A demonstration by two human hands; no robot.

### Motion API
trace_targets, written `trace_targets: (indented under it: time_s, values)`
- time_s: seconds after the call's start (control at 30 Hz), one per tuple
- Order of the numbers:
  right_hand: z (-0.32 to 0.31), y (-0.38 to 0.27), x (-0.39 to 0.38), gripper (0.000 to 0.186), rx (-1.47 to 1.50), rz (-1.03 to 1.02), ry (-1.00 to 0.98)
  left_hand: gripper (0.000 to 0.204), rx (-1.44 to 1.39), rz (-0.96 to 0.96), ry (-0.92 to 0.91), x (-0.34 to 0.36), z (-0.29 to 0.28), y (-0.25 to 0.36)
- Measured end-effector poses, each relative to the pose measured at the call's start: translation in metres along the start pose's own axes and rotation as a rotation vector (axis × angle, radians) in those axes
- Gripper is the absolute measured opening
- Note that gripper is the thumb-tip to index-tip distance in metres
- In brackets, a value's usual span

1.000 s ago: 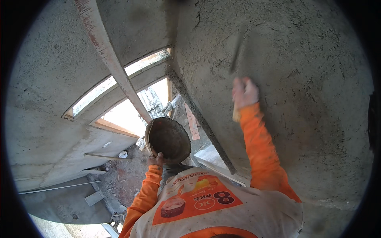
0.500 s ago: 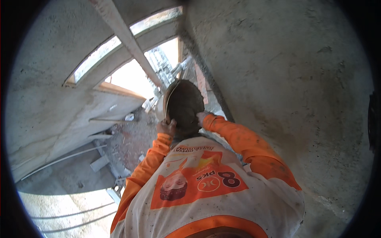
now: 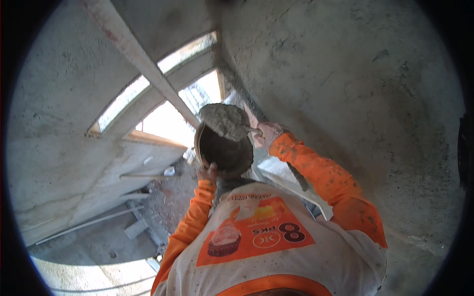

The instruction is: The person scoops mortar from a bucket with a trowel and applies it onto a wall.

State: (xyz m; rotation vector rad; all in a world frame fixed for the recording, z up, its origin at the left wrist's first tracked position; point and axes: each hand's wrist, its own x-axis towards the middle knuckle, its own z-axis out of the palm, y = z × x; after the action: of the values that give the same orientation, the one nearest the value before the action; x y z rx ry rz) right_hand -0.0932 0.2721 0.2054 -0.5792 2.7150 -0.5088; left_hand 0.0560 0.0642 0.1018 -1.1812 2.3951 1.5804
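My left hand grips the near-left rim of a round bucket, its fingers curled over the edge. Dark wet mortar lines the inside of the bucket. Over the bucket's far edge, my right hand is closed round the handle of a trowel. A thick heap of grey mortar covers the trowel's blade, which points to the left. Both forearms wear orange sleeves spattered with mortar.
A rough grey plastered wall rises close on the right. Ahead, a slanted wooden beam crosses a bright window opening. Rubble and dust cover the floor at lower left, where a board piece lies.
My right hand has come up and right, lifting the mortar-loaded trowel out of the bucket. My left hand still holds the rim, and the view has shifted slightly.
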Motion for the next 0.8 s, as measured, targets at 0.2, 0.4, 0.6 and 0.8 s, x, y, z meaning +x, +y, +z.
trace_targets:
  time_s: [0.2, 0.4, 0.6, 0.8]
  values:
    - [-0.141, -0.076, 0.011, 0.028, 0.330, -0.613, -0.137, 0.036, -0.165, -0.007, 0.059, 0.005, 0.007, -0.016]
    - [-0.201, -0.009, 0.111, 0.031, 0.820, 0.136, -0.280, 0.027, -0.208, -0.037, 0.021, 0.011, 0.008, -0.003]
    - [-0.194, -0.028, 0.048, 0.045, 0.362, 0.088, 0.974, 0.022, -0.322, 0.003, 0.061, 0.001, 0.001, -0.005]
    - [-0.042, 0.019, 0.009, 0.032, 0.148, 0.137, -0.430, 0.035, 0.019, 0.000, -0.033, -0.005, -0.004, 0.014]
